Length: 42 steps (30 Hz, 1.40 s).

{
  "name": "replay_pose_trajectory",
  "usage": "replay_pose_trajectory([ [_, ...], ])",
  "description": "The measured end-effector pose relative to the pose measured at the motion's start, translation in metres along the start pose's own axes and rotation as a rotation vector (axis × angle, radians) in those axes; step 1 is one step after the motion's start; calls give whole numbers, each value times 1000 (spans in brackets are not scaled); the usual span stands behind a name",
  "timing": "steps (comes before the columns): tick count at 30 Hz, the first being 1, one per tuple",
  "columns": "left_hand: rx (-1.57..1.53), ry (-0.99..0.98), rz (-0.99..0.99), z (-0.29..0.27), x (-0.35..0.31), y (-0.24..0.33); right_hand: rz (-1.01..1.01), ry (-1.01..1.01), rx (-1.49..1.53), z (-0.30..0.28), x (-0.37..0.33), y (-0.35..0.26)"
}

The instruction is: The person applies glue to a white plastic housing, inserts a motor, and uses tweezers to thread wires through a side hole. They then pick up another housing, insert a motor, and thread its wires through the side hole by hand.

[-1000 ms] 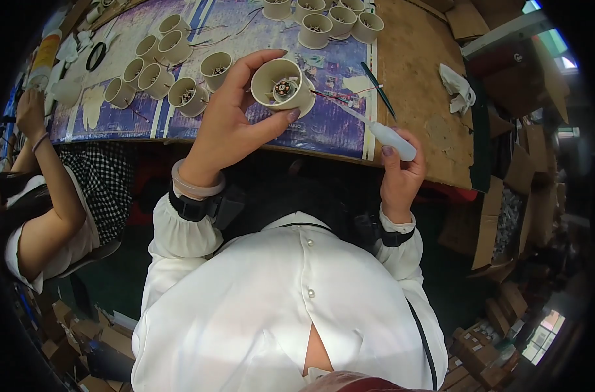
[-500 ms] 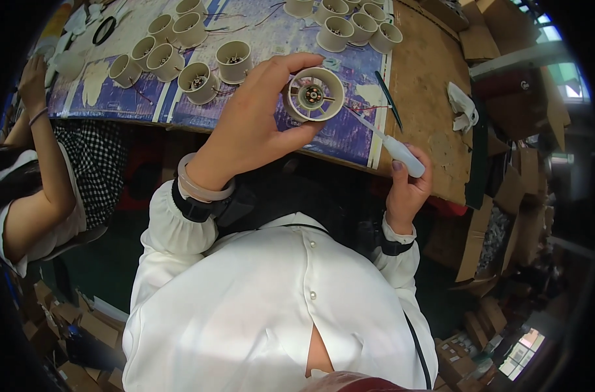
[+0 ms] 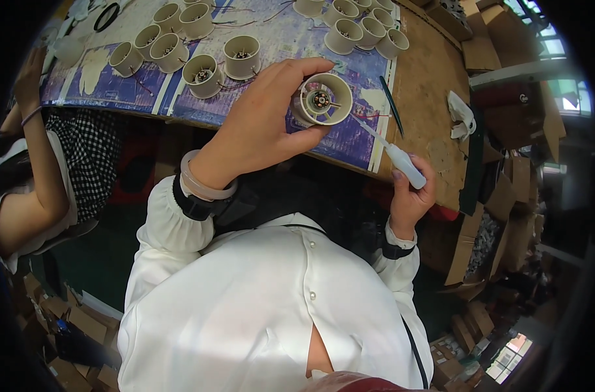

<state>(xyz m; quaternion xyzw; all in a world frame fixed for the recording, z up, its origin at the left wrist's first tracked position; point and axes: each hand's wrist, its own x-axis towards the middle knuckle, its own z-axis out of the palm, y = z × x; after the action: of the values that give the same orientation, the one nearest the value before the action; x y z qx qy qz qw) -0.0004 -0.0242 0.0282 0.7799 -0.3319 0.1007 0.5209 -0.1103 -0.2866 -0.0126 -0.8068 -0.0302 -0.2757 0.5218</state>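
My left hand [image 3: 258,121] has its fingers [image 3: 310,66] clamped round a white cup [image 3: 301,108], open end facing me, a small motor [image 3: 321,100] inside. My right hand [image 3: 412,199] has its fingers wrapped about a squeeze bottle [image 3: 406,168]. From these right fingers the bottle's long axis slants up and leftward toward the cup, its thin nozzle [image 3: 369,130] ending just beside the rim; I can't tell whether they touch. Beyond the right fingers a dark stick [image 3: 391,106] lies on the table [image 3: 435,147]; other cups [image 3: 240,60] stand past my left fingers.
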Motion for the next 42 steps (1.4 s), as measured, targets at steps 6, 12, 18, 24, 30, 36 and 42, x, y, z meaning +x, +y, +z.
replay_pose_trajectory([
  [6, -2, -16, -8, 0, -1, -3, -177, -51, -169, -6, 7, -7],
  [12, -35, -24, -15, 2, -3, -7, -283, -93, -295, -10, 10, -15],
  [18, -54, -38, -37, 3, -4, -10, -317, -109, -333, -12, 13, -18],
  [24, -38, -29, -20, 4, -5, -12, -353, -150, -370, -13, 17, -23],
  [30, -73, -13, -9, 6, -6, -15, -365, -167, -393, -13, 19, -26],
  [36, -88, 5, 4, 5, -7, -17, -367, -173, -420, -14, 19, -27],
  [42, -101, -3, 2, 5, -8, -17, -371, -173, -421, -12, 20, -30],
])
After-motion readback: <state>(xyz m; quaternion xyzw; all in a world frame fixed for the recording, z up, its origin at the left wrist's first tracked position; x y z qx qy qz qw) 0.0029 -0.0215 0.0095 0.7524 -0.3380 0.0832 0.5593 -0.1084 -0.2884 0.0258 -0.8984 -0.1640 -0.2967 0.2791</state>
